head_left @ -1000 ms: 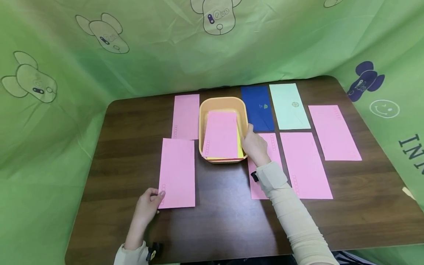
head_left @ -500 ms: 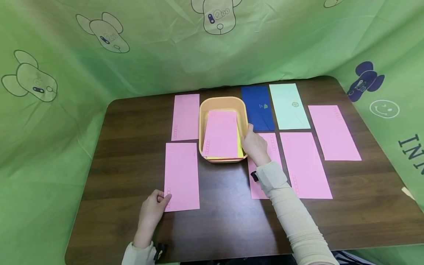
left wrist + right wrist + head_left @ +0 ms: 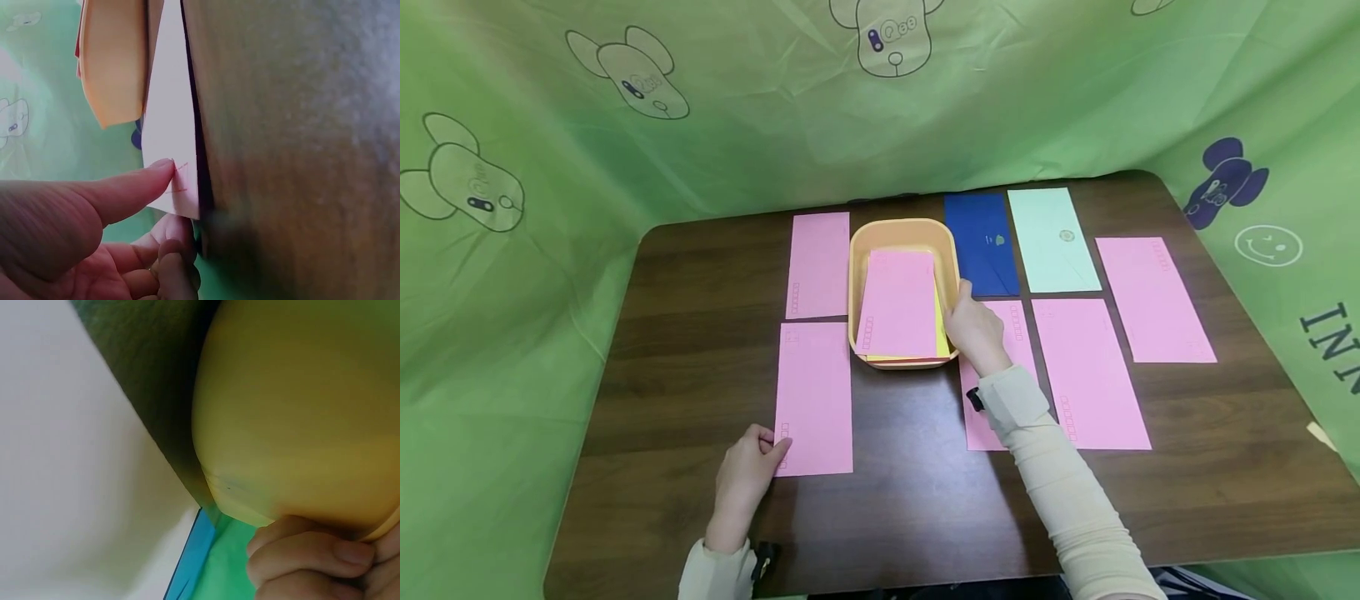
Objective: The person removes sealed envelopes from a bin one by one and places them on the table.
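Observation:
In the head view, a pink envelope (image 3: 815, 392) lies at the left front, its lower left corner pinched by my left hand (image 3: 743, 479). The left wrist view shows the thumb (image 3: 134, 190) on top of the envelope (image 3: 172, 119) and the fingers beneath its edge. To the right stands a pale orange basket (image 3: 904, 235), which my right hand (image 3: 977, 333) grips by its right side. Curled fingers show against the basket wall (image 3: 294, 437) in the right wrist view. Inside the basket a pink envelope (image 3: 901, 300) tops a yellow envelope (image 3: 942, 333) and a thin red edge.
A pink envelope (image 3: 818, 267) lies behind the pinched one. Right of the basket are a blue envelope (image 3: 981, 242), a mint envelope (image 3: 1052, 237) and pink envelopes (image 3: 1090, 375), one partly under my right arm. A green curtain (image 3: 760, 142) borders the brown table (image 3: 910, 500).
My left hand has slid the pink envelope right and slightly toward me, setting it in line below the rear pink one. The right hand and basket stay put.

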Tool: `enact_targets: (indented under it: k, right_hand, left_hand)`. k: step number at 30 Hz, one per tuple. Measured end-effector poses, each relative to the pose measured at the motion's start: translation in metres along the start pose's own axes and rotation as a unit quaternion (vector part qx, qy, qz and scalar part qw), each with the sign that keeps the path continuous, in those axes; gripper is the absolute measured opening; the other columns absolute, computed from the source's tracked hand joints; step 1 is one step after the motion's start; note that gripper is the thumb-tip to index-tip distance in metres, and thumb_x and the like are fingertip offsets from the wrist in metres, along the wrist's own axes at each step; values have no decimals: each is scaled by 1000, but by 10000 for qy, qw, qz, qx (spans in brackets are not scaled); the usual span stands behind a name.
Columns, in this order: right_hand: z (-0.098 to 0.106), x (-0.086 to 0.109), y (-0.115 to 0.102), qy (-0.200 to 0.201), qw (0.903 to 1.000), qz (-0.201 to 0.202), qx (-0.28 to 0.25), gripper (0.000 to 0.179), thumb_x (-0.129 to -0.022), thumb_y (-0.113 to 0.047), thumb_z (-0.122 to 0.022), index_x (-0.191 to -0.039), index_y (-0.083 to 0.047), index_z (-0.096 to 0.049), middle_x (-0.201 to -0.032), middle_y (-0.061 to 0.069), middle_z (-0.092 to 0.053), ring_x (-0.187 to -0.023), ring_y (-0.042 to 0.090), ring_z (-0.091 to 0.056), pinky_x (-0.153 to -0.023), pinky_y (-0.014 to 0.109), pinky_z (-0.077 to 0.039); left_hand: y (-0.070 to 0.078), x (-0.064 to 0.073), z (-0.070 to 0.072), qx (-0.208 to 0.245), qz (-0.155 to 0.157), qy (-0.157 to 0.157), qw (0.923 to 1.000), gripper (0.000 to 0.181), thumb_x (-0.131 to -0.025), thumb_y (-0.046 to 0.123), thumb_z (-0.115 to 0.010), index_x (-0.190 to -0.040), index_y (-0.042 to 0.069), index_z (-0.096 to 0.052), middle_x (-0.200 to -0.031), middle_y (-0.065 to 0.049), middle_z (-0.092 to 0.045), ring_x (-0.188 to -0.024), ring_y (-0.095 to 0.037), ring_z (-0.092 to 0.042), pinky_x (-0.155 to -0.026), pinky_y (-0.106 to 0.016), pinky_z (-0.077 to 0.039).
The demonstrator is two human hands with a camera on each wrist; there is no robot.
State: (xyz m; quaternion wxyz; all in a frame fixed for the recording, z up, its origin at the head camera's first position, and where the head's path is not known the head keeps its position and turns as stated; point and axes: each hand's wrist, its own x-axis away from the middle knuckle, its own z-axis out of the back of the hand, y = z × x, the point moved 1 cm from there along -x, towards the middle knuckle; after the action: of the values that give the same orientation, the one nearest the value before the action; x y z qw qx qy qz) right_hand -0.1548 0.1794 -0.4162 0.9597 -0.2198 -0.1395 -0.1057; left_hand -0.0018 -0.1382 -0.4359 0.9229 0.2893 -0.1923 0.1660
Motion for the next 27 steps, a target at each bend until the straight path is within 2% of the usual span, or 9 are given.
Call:
enact_targets:
  k: [7, 12, 21, 24, 27]
  right_hand:
    - [1, 0, 0, 18, 10000, 10, -4, 56, -99, -23, -38, -148, -4, -19, -95, 24, -66, -75, 31, -62, -60, 38, -43]
    - [1, 0, 0, 15, 10000, 3, -9, 56, -99, -23, -38, -148, -4, -19, -92, 23, -65, -74, 31, -61, -58, 37, -42]
    - [1, 0, -1, -102, 9999, -46, 23, 56, -99, -24, -39, -148, -6, -18, -91, 21, -65, -74, 31, -62, -58, 36, -42]
    - [1, 0, 0, -76, 10000, -51, 34, 56, -99, -24, -38, -148, -5, -18, -90, 21, -65, -73, 31, -62, -58, 37, -42]
    - [1, 0, 0, -57, 9999, -16, 92, 56, -99, -23, -37, -148, -5, -18, -88, 21, -65, -71, 31, -61, -56, 36, -42]
  left_hand:
    - [5, -1, 4, -78, 31, 114, 9999, 33, -90, 26, -64, -106, -3, -58, -78, -11, -59, -61, -18, -49, -52, -25, -35]
    - [17, -6, 9, -86, -104, 284, 9995, 31, -91, 26, -63, -106, 0, -58, -80, -11, -59, -63, -18, -50, -52, -26, -35]
    - [57, -19, 18, -217, -804, 801, 9933, 31, -93, 28, -60, -111, 2, -60, -82, -10, -63, -62, -19, -53, -52, -27, -36]
    - [76, -21, 19, -225, -1188, 1139, 9861, 30, -93, 28, -61, -111, 4, -60, -84, -11, -64, -64, -21, -56, -54, -30, -40]
    - [95, -22, 17, -192, -1616, 1485, 9754, 28, -92, 27, -62, -110, 6, -61, -89, -11, -63, -70, -24, -61, -57, -36, -45]
